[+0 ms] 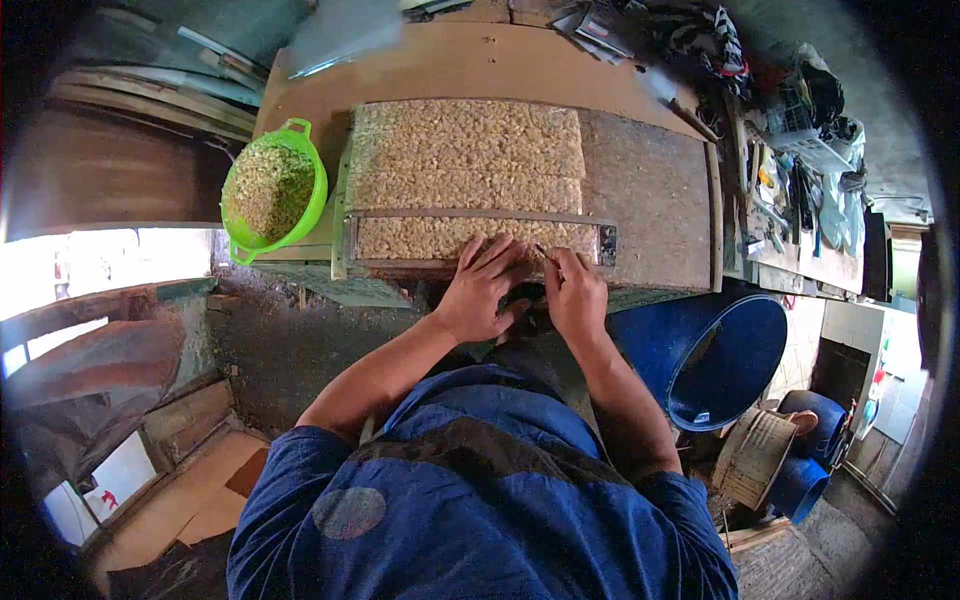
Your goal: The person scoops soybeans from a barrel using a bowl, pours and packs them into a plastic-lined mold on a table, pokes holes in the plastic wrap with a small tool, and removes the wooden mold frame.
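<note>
A slab of pale, puffed-grain mixture (465, 140) lies on the wooden board, with lines across it marking off strips. A long thin metal bar (480, 214) crosses the slab and meets a dark end piece (608, 245) at the right. In front of the bar is the nearest strip (410, 238). My left hand (485, 295) rests its outstretched fingers on this strip's front edge, thumb apart. Beside it, my right hand (577, 300) is closed in a pinch around a small, thin dark tool (545, 256) over the same strip; its kind is unclear.
A green plastic colander (318, 190) holding loose grain mixture stands left of the slab. Wooden rails (714, 215) edge the board (650, 190). Below the table at the right is a large blue barrel (730, 360). Clutter and a plastic basket (810, 145) line the right side.
</note>
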Demonstrator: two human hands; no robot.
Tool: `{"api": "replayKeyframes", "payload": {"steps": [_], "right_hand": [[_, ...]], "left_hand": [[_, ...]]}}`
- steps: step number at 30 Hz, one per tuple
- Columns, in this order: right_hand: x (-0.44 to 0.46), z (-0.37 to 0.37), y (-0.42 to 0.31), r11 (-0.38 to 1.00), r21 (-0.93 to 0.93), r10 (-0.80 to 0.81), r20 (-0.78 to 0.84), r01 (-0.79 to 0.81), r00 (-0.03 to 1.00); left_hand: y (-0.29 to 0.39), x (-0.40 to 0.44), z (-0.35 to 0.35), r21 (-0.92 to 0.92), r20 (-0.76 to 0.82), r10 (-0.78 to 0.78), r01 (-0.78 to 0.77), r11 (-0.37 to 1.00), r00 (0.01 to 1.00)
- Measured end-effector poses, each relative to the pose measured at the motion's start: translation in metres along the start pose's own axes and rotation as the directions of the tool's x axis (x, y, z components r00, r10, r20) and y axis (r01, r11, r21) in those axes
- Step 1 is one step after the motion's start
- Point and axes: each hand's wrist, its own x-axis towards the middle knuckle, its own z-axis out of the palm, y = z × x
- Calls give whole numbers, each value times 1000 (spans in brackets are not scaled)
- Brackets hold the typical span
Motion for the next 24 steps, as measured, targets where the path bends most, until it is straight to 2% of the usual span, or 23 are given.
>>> {"api": "replayKeyframes", "payload": {"steps": [2,5,8,10,12,14,18,24], "right_hand": [[0,-2,-1,998,-58,-10,37,13,999],[-5,-8,-4,999,-3,-33,-24,33,999],[-9,-15,0,999,37,-15,-82,18,996],[-13,-15,5,991,97,94,-62,-88,994],[-16,-15,6,988,120,105,-63,-97,992],[-18,-13,5,984,111,143,-43,-137,989],[-16,-2,-10,975,161,159,-11,-155,987],[-6,30,-43,978,162,133,18,-134,991]], "left_hand": [[-1,-1,0,-1,-14,9,-9,1000,1000],[-2,-3,-4,-14,-20,2,-2,1000,1000],[-6,-9,-21,47,59,-24,21,999,998],[-8,-17,-31,33,-57,-61,63,997,996],[-15,-27,-45,40,-52,-92,94,995,994],[-22,-37,-57,153,-64,-117,126,980,991],[-41,-53,-66,125,-3,-135,135,983,991],[-47,-59,-62,110,-4,-130,130,985,991]]}}
